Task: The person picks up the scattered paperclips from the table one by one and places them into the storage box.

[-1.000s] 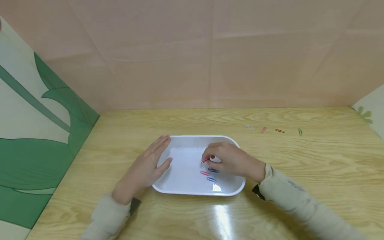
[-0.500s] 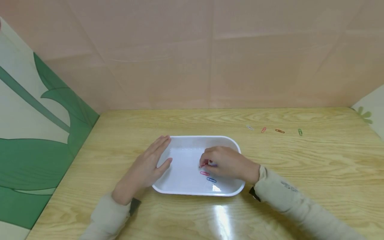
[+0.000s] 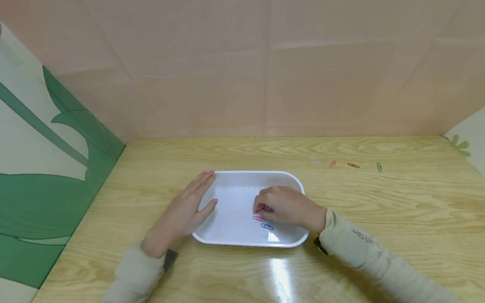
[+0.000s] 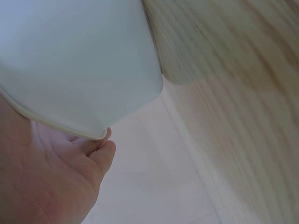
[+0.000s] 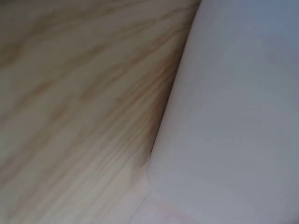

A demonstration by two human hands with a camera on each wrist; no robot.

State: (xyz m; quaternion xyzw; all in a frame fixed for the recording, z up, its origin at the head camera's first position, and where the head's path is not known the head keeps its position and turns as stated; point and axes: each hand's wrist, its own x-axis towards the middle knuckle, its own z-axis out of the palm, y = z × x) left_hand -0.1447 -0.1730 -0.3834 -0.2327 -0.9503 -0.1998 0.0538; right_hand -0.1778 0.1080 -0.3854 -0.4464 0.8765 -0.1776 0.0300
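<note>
A white tray (image 3: 231, 240) stands on the wooden table. My left hand (image 3: 189, 210) rests on its left rim with the fingers straight; the left wrist view shows that hand (image 4: 60, 172) against the tray's edge (image 4: 79, 93). Inside the tray, my right hand (image 3: 286, 206) pinches a red paper clip (image 3: 258, 210) between thumb and fingertips, low over the bottom. Just below those fingertips lie a pink paper clip (image 3: 258, 219) and a blue paper clip (image 3: 267, 227). Another dark blue clip is mostly hidden behind the right hand. Only the tray's outer wall (image 5: 233, 116) and the table show in the right wrist view.
Beyond the tray at the back right, a row of paper clips lies on the table (image 3: 398, 219): white (image 3: 315, 160), pink (image 3: 333, 164), brownish red (image 3: 353, 165) and green (image 3: 379, 167). A pinkish wall covering (image 3: 242, 84) rises behind the table.
My right hand has moved slightly down and toward the near side inside the tray, the red paper clip still pinched. It now covers most of the dark blue clip. The left hand has stayed put.
</note>
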